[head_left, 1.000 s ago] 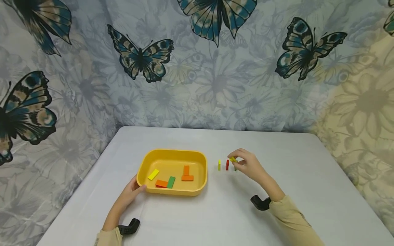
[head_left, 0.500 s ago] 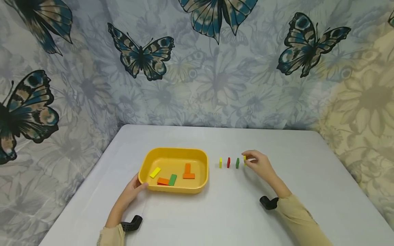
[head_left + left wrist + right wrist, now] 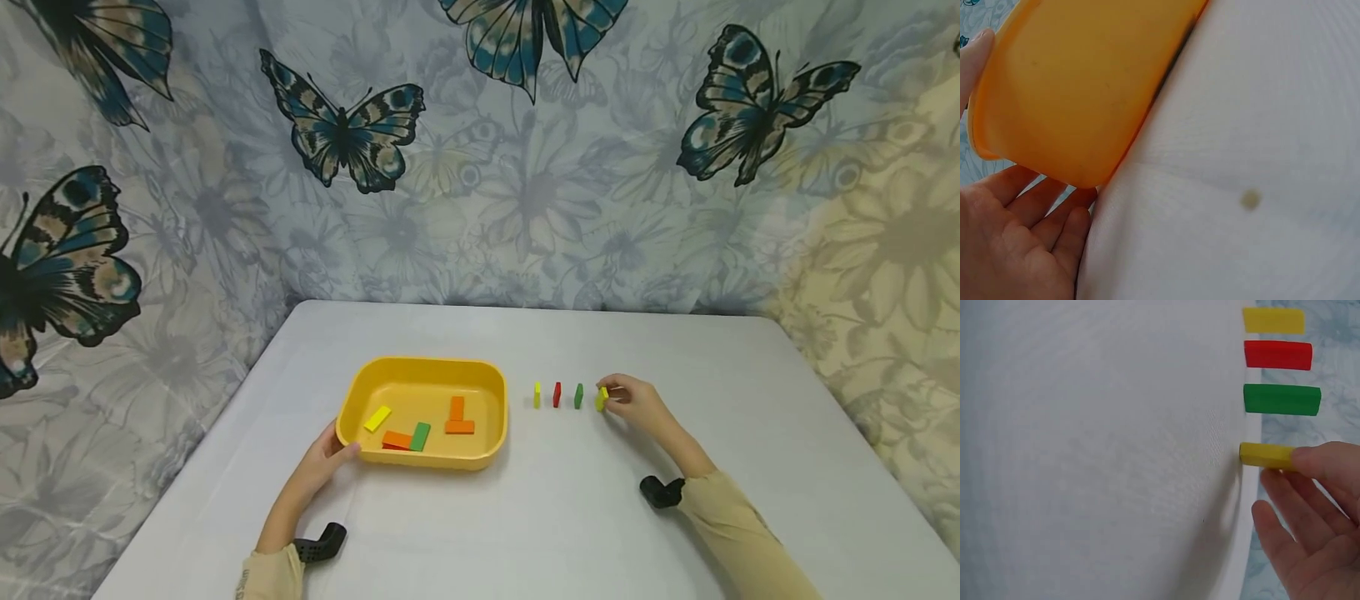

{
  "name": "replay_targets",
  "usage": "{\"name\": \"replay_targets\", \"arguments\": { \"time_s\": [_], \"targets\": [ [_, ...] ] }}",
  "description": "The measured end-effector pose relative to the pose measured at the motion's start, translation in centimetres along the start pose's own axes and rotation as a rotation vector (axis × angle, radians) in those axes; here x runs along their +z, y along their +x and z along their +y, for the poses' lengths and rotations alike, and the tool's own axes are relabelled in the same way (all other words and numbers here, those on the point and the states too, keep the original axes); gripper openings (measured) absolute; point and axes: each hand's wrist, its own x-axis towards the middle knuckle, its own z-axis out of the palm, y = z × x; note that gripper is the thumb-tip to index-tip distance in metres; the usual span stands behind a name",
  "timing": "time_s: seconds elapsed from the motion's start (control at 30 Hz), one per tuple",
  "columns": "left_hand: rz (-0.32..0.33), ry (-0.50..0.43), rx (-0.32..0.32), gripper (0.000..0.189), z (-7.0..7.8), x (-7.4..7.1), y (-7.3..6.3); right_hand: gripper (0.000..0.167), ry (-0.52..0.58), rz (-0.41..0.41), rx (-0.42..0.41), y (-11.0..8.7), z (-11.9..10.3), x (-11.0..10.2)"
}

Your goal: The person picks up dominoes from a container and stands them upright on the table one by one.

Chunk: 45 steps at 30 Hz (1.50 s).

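Observation:
My right hand [image 3: 636, 402] pinches a yellow domino-like block [image 3: 1266, 455] between thumb and fingers, upright with its lower end right at the table. To its left, a green block [image 3: 578, 396], a red block [image 3: 557, 394] and another yellow block [image 3: 537, 395] stand on end in a spaced row. My left hand [image 3: 320, 461] grips the near left corner of a yellow tray [image 3: 491, 450], its thumb over the rim and its fingers against the outer wall [image 3: 1066, 137]. Inside the tray lie several flat blocks, among them a yellow one [image 3: 377, 418], a green one [image 3: 420, 437] and orange ones [image 3: 459, 427].
Everything stands on a table with a white cover [image 3: 465, 533]. Behind it hangs a butterfly-patterned cloth [image 3: 525, 217], close to the far edge. A black wrist device sits on each forearm, the left one [image 3: 321, 543] and the right one [image 3: 662, 492].
My right hand has carried the yellow block rightward past the green block and lowered it upright at the row's right end. The left hand keeps its grip on the tray.

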Motion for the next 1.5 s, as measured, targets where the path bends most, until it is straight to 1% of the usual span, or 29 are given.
{"name": "replay_targets", "arguments": {
  "time_s": [0.1, 0.23, 0.4, 0.57, 0.73, 0.83, 0.93, 1.07, 1.2, 1.37, 1.5],
  "targets": [
    [-0.005, -0.009, -0.009, 0.068, 0.1, -0.1, 0.1, 0.025, -0.017, 0.001, 0.003, 0.3, 0.0, 0.0],
    [-0.009, -0.015, -0.001, 0.069, 0.1, 0.0, 0.2, 0.027, -0.047, -0.008, -0.001, 0.5, 0.1, -0.1],
    [-0.013, -0.026, 0.012, 0.068, 0.0, -0.1, 0.2, 0.03, -0.056, -0.034, -0.011, 0.5, 0.4, -0.1],
    [0.0, -0.02, 0.02, 0.067, 0.1, -0.2, 0.3, 0.032, -0.054, -0.043, 0.01, 0.6, 0.5, 0.0],
    [0.006, -0.009, 0.017, 0.067, 0.0, -0.3, 0.5, 0.033, -0.066, -0.033, 0.018, 0.7, 0.2, -0.1],
    [0.006, -0.006, 0.01, 0.067, 0.0, -0.3, 0.5, 0.034, -0.11, -0.021, 0.016, 0.7, -0.2, -0.3],
    [0.001, -0.012, 0.013, 0.067, -0.1, -0.2, 0.5, 0.037, -0.142, 0.013, 0.019, 0.6, -0.7, -0.5],
    [-0.006, -0.02, 0.015, 0.068, -0.1, -0.1, 0.4, 0.04, -0.152, 0.042, 0.01, 0.6, -1.4, -0.9],
    [0.004, -0.022, 0.003, 0.068, -0.2, 0.0, 0.4, 0.042, -0.155, 0.026, 0.001, 0.7, -1.9, -0.9],
    [0.013, -0.013, 0.006, 0.067, -0.2, -0.1, 0.3, 0.037, -0.157, 0.016, -0.024, 0.8, -2.3, -0.4],
    [0.003, -0.011, 0.01, 0.067, -0.2, -0.1, 0.2, 0.034, -0.175, 0.031, -0.073, 1.0, -2.9, 0.1]
  ]
}}
